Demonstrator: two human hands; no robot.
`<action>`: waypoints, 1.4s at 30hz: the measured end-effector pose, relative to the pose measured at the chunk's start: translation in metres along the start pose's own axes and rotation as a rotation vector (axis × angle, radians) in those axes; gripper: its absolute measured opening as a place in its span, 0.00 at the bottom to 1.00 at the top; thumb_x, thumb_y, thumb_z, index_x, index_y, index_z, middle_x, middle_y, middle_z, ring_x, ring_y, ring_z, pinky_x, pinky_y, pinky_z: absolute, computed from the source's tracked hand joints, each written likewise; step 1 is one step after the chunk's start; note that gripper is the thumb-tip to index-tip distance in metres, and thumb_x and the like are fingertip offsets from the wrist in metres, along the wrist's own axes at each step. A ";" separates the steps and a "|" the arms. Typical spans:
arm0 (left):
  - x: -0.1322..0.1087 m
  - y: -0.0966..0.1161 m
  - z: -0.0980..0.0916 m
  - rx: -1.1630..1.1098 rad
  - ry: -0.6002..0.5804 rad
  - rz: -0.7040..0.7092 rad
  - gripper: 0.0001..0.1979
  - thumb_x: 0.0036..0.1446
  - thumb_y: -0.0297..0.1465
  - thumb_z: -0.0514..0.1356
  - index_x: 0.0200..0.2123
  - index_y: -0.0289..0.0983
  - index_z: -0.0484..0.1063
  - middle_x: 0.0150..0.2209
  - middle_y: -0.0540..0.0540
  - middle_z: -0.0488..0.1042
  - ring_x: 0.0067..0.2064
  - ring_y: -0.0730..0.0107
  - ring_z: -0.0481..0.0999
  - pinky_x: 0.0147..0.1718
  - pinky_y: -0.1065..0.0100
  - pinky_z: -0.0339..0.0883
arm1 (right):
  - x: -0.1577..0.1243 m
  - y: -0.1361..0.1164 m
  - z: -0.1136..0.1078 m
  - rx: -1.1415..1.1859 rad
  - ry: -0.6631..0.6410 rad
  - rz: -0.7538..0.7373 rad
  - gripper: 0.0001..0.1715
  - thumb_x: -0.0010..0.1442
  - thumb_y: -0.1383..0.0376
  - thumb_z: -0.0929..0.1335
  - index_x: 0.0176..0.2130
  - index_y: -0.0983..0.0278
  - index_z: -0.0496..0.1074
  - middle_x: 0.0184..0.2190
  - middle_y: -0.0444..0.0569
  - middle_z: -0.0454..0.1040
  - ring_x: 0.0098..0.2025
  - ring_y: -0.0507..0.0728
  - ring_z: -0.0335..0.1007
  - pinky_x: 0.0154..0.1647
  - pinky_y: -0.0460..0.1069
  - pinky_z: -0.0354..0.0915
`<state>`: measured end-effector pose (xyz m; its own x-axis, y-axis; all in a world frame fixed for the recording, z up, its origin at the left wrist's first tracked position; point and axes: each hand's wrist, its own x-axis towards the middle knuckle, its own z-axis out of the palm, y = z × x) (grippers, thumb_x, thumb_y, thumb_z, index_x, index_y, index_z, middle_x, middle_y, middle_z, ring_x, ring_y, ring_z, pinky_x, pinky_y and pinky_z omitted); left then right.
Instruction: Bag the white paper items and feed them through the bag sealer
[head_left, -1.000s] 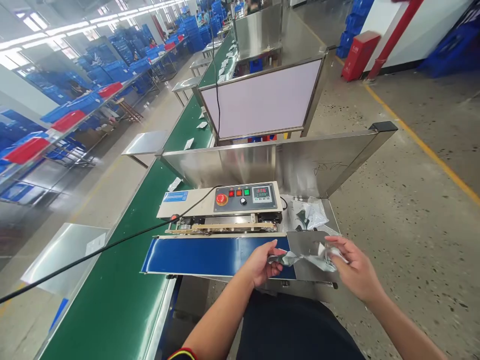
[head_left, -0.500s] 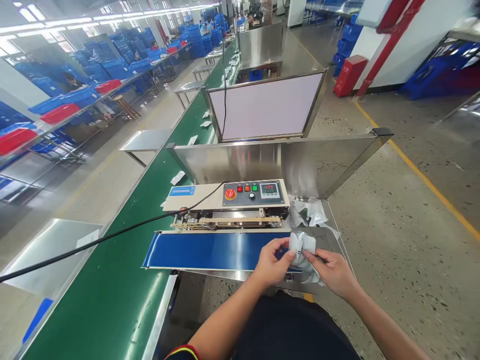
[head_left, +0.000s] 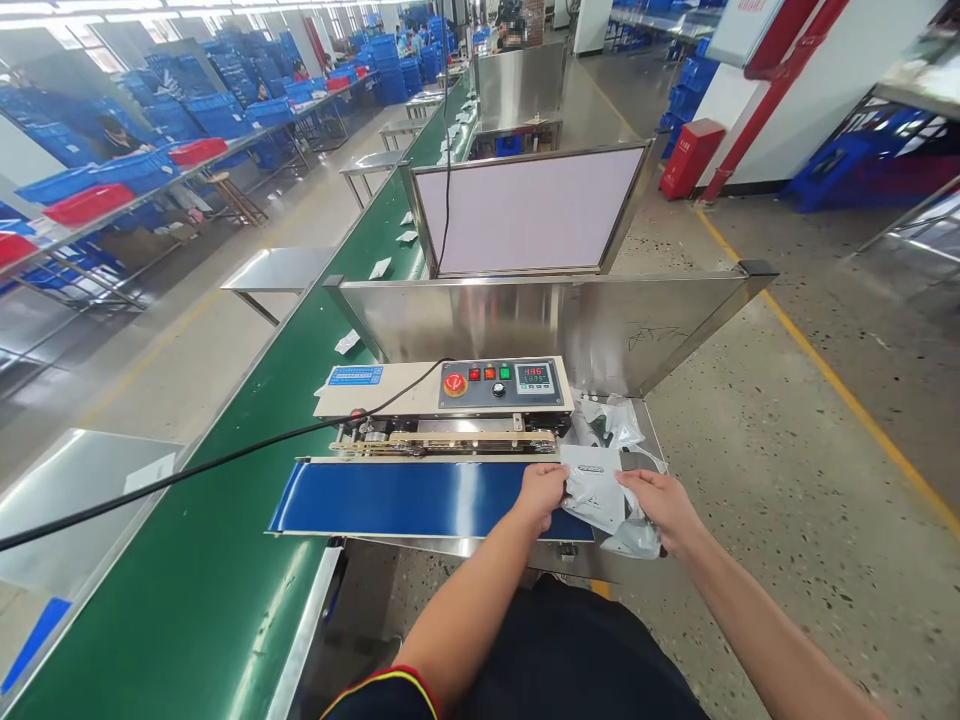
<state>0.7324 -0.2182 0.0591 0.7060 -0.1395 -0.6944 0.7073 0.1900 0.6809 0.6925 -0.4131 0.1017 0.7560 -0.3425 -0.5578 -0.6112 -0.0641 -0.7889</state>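
A white plastic bag [head_left: 591, 492] with small dark print is spread flat between my hands, over the right end of the sealing machine's blue belt [head_left: 405, 500]. My left hand [head_left: 541, 495] pinches its left edge. The upper right edge is pinched by my right hand [head_left: 664, 508]. Beneath and beside that hand lies more crumpled, shiny plastic [head_left: 636, 537]; I cannot tell whether it is a separate bag. Just behind the belt stands the cream band sealing machine [head_left: 390, 395], with its control panel [head_left: 499, 384] lit. Several clear and white bags [head_left: 619, 422] lie at its right end.
A long green conveyor [head_left: 165, 600] runs along the left, carrying small white packets [head_left: 347, 342] farther up. A black cable [head_left: 225, 475] crosses it to the machine. Behind the machine rises a steel partition [head_left: 480, 320]. A metal side table [head_left: 90, 500] stands at the left.
The bag, bunched up between my fingers before, is now stretched flat with its printed face showing. My hands have moved slightly apart. The view has shifted a little.
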 end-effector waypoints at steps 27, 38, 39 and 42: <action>-0.077 -0.011 -0.005 0.499 -0.029 0.751 0.28 0.77 0.49 0.53 0.42 0.37 0.86 0.36 0.41 0.85 0.37 0.60 0.80 0.41 0.64 0.74 | -0.040 -0.021 0.036 0.625 -0.130 0.008 0.39 0.53 0.32 0.79 0.48 0.58 0.83 0.49 0.53 0.85 0.48 0.66 0.82 0.46 0.56 0.80; -0.053 -0.024 0.002 0.413 0.105 0.569 0.31 0.74 0.55 0.52 0.33 0.37 0.80 0.31 0.43 0.79 0.34 0.61 0.73 0.37 0.65 0.68 | -0.057 0.018 0.027 0.378 -0.040 -0.158 0.41 0.50 0.31 0.79 0.46 0.60 0.83 0.46 0.57 0.86 0.51 0.71 0.83 0.50 0.59 0.81; -0.052 -0.026 0.002 0.379 0.119 0.556 0.31 0.74 0.55 0.52 0.34 0.37 0.80 0.31 0.43 0.79 0.34 0.62 0.73 0.37 0.66 0.68 | -0.058 0.020 0.026 0.285 -0.034 -0.182 0.41 0.48 0.31 0.79 0.43 0.61 0.83 0.42 0.57 0.86 0.47 0.70 0.83 0.48 0.59 0.81; -0.051 -0.027 -0.002 0.299 0.083 0.530 0.32 0.73 0.57 0.54 0.33 0.36 0.79 0.31 0.43 0.79 0.34 0.62 0.72 0.37 0.66 0.68 | -0.057 0.024 0.024 0.064 0.018 -0.223 0.39 0.48 0.30 0.78 0.37 0.61 0.84 0.36 0.57 0.85 0.40 0.68 0.83 0.42 0.57 0.80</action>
<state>0.6771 -0.2144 0.0752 0.9676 -0.0222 -0.2514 0.2494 -0.0696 0.9659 0.6405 -0.3731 0.1083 0.8662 -0.3429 -0.3636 -0.4127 -0.0803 -0.9073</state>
